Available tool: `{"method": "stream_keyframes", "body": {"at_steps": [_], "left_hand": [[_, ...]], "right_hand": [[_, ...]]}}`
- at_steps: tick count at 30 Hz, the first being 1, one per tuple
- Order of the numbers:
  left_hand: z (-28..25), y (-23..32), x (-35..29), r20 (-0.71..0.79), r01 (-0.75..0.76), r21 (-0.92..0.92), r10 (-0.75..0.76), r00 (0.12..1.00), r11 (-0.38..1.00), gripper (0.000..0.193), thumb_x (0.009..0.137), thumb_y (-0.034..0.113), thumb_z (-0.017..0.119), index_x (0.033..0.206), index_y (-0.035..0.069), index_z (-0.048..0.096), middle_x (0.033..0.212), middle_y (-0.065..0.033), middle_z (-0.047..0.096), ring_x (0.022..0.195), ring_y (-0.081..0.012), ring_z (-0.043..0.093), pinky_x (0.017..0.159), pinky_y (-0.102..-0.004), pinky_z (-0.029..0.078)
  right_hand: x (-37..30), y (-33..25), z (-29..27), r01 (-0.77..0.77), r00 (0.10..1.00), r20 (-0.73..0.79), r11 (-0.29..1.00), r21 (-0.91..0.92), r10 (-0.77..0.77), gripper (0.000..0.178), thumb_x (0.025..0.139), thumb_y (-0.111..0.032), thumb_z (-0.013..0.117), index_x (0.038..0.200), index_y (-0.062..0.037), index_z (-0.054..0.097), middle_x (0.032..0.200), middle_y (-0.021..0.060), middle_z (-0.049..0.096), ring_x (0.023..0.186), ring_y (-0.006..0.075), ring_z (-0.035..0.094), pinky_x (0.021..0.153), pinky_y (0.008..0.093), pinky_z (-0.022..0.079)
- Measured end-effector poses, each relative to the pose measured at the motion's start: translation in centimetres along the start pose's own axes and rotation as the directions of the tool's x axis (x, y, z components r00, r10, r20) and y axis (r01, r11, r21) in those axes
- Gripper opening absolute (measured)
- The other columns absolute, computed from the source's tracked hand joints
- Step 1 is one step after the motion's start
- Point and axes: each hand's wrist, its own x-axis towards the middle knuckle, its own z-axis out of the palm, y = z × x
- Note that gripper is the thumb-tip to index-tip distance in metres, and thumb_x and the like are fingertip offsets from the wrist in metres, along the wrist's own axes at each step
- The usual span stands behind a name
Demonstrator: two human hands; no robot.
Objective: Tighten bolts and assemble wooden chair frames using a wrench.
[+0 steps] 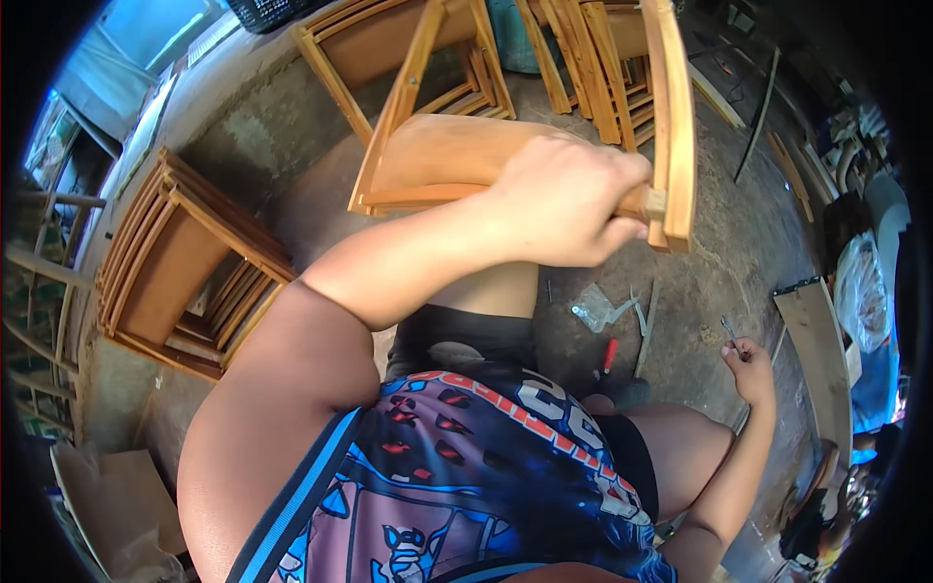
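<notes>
A honey-coloured wooden frame with a tan panel hangs above the grey concrete floor, its near rail gripped by the left hand. Well apart, the right hand pinches a small silver metal tool. Below lie a red-handled tool and a clear plastic bag; stacked tan-panelled wooden frames stand at left.

Left grip, wooden frame (held), floor

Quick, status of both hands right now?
Left hand: closed, gripping a wooden frame.
Right hand: closed, fingers holding a small metal tool; exact type too small to tell.
</notes>
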Motion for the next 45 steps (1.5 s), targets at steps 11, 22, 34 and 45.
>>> {"method": "stream_keyframes", "body": {"at_steps": [11,22,34,45], "left_hand": [[-1.8,-6.6,1.6,-0.049,-0.135,-0.27,0.126,0.991,0.953,0.044,0.083,0.026,0.078,0.117,0.002,0.064,0.086,-0.0091,0.068,0.076,-0.0186,0.065,0.069,-0.0327,0.054],[-4.3,-16.9,9.0,0.055,0.059,-0.526,-0.036,0.998,0.849,0.039,0.107,0.03,0.059,0.127,-0.003,0.06,0.111,-0.0048,0.067,0.097,-0.0087,0.059,0.087,-0.0247,0.049],[1.7,-16.5,18.6,-0.212,0.206,-0.425,-0.318,0.924,0.882,0.044,0.104,0.039,0.062,0.123,0.0,0.068,0.109,-0.0078,0.07,0.098,-0.0124,0.063,0.088,-0.0294,0.051],[0.8,-17.5,8.6,0.023,0.547,0.1,-0.552,0.834,0.831,0.064,0.078,0.047,0.08,0.117,-0.003,0.071,0.103,-0.0233,0.075,0.1,-0.0328,0.073,0.092,-0.0414,0.054]], "right_hand": [[-0.1,-0.6,-0.2,0.026,1.0,0.019,0.987,-0.16,-0.023,0.033,0.09,-0.034,0.075,0.101,-0.0032,0.074,0.077,0.0128,0.065,0.071,0.02,0.057,0.067,0.0373,0.048],[-0.9,-0.1,-0.2,-0.096,0.994,0.038,0.993,-0.074,0.099,0.032,0.088,-0.033,0.078,0.098,-0.003,0.073,0.074,0.0052,0.059,0.071,0.0157,0.054,0.067,0.0341,0.044],[-2.0,0.1,-0.9,-0.217,0.975,0.044,0.974,-0.07,0.22,0.032,0.089,-0.033,0.077,0.102,-0.0041,0.073,0.078,0.0048,0.06,0.075,0.0157,0.055,0.07,0.0348,0.046],[-2.6,4.0,-0.7,-0.267,0.962,0.023,0.958,-0.103,0.271,0.037,0.087,-0.031,0.079,0.109,-0.0026,0.071,0.083,0.0055,0.063,0.076,0.0169,0.057,0.069,0.035,0.048]]}}
